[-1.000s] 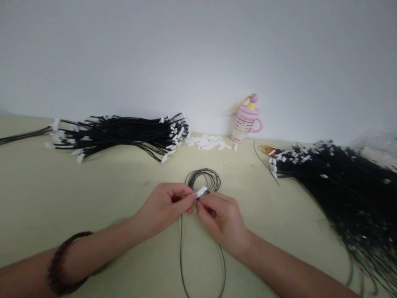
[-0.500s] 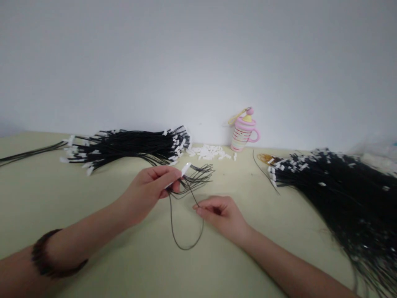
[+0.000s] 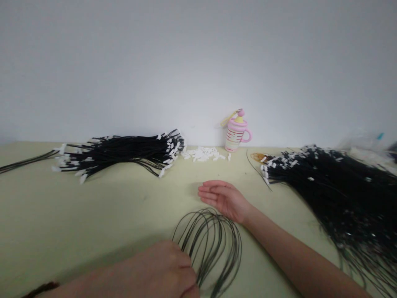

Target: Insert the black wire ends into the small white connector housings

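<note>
"Where is your loose bunch of thin, black, bendy cord loops [image 3: 214, 252]?"

"It is low in front of you, over the pale green, flat tabletop [image 3: 130, 219]; your left hand [image 3: 167, 269] is curled and seems to grip it, but your fingertips there are hidden; your right hand [image 3: 221, 198] is spread out, holding nothing, just by the loops."

"How will it feel to you?"

"Probably light and springy; single loops may slip or tangle; best pinch where many strands bunch together, near your left hand."
</note>
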Motion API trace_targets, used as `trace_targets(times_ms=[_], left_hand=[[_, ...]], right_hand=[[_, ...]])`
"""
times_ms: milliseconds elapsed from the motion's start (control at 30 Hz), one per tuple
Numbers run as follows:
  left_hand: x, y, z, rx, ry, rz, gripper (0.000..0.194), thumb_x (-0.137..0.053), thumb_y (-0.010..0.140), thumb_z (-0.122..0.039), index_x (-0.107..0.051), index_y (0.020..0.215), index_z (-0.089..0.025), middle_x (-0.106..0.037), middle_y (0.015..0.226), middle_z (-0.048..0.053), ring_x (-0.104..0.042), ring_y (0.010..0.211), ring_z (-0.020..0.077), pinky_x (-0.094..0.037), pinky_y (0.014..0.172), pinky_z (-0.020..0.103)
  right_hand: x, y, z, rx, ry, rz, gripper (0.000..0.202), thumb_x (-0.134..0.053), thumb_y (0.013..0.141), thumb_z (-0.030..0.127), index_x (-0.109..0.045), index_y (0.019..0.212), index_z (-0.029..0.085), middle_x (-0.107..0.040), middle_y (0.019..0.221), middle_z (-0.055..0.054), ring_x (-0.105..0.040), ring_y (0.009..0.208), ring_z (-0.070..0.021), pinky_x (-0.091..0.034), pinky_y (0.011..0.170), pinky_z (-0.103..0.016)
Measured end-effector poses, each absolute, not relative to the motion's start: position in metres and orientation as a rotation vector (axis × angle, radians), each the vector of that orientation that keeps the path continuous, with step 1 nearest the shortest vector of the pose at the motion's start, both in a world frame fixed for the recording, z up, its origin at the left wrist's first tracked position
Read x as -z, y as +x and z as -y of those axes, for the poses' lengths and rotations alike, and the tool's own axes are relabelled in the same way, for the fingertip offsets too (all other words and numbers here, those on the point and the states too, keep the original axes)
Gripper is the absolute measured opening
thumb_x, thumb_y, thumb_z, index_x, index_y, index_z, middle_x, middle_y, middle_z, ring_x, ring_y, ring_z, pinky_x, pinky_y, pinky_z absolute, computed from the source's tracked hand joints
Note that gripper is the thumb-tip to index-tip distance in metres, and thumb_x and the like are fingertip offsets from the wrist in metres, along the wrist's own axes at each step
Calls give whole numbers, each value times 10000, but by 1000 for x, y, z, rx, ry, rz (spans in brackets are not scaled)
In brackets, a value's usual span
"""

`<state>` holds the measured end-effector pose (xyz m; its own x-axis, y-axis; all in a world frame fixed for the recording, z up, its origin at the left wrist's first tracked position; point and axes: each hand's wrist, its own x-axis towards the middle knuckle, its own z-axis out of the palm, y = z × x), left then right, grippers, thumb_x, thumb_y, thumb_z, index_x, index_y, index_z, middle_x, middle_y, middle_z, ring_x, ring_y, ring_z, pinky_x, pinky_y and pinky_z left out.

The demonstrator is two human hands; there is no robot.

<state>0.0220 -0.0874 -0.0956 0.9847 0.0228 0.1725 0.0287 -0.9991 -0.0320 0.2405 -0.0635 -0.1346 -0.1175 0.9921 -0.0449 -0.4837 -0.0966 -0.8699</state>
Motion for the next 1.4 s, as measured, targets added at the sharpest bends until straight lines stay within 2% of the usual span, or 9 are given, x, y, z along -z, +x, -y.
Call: trace_targets(times_ms=[100, 267, 333, 433, 700, 800, 967, 1200, 1400], left_hand=[[93, 27, 77, 209, -3000, -29, 141, -509, 788, -163, -582, 676, -207, -596, 575, 2, -517, 554, 140, -373, 535, 283], [98, 28, 37, 219, -2814, 149, 216, -422, 833, -131, -556, 668, -168, -581, 589, 21, -526, 555, 155, -347, 502, 301], [105, 28, 28, 212, -2790, 190, 218, -412, 837, -126, -555, 678, -163, -584, 604, 25, -535, 573, 158, -348, 508, 290], [110, 29, 26, 196, -2855, 292, 198, -417, 837, -157, -571, 714, -164, -608, 661, 32, -552, 610, 164, -357, 536, 275], [78, 10, -15, 338, -3472, 1105, 169, -531, 750, -320, -645, 787, -200, -611, 598, -14, -539, 542, 126, -347, 484, 191], [62, -12, -50, 817, -3443, 1620, 257, -628, 666, -350, -665, 848, -171, -671, 684, 4, -570, 647, 132, -386, 572, 179], [43, -67, -95, 2164, -2800, 2240, 216, -578, 738, -212, -612, 935, -127, -620, 727, -91, -487, 761, 54, -326, 714, 147], [41, -120, -124, 2272, -2759, 2769, 127, -569, 704, -34, -544, 802, -111, -526, 591, -9, -465, 588, 101, -414, 541, 214], [26, -138, -115, 2597, -2803, 2661, 61, -507, 724, -152, -497, 778, -125, -547, 747, 66, -487, 669, 137, -442, 588, 286]], right_hand=[[134, 234, 71, -1247, -985, 1087, 173, -595, 694, 214, -651, 840, 140, -666, 840, -79, -621, 793, -172, -445, 829, -365], [131, 218, 92, -29, -1178, 1596, 256, -579, 681, 215, -630, 930, 182, -506, 1134, -112, -449, 1085, -236, -315, 934, -417], [133, 213, 96, 125, -1163, 1857, 264, -569, 694, 245, -610, 946, 178, -533, 1030, -104, -487, 993, -219, -327, 890, -405], [137, 209, 94, 76, -1171, 2239, 218, -524, 749, 301, -588, 905, 162, -554, 819, -65, -520, 795, -168, -377, 758, -322], [136, 210, 91, -89, -1334, 2284, 151, -501, 768, 313, -537, 740, 169, -507, 760, -32, -502, 683, -122, -372, 604, -224], [135, 209, 93, -85, -1365, 2280, 246, -487, 786, 388, -518, 687, 166, -491, 722, -28, -486, 652, -121, -360, 587, -232], [134, 208, 94, -145, -1340, 2248, 240, -471, 810, 371, -531, 718, 157, -489, 818, -52, -487, 730, -126, -383, 646, -229], [128, 206, 93, -181, -1412, 2277, 241, -393, 858, 340, -535, 989, 196, -495, 920, -64, -488, 822, -151, -401, 735, -266], [120, 199, 88, -27, -1541, 2413, 297, -298, 895, 334, -483, 1099, 223, -555, 937, -66, -523, 862, -173, -407, 761, -281]])
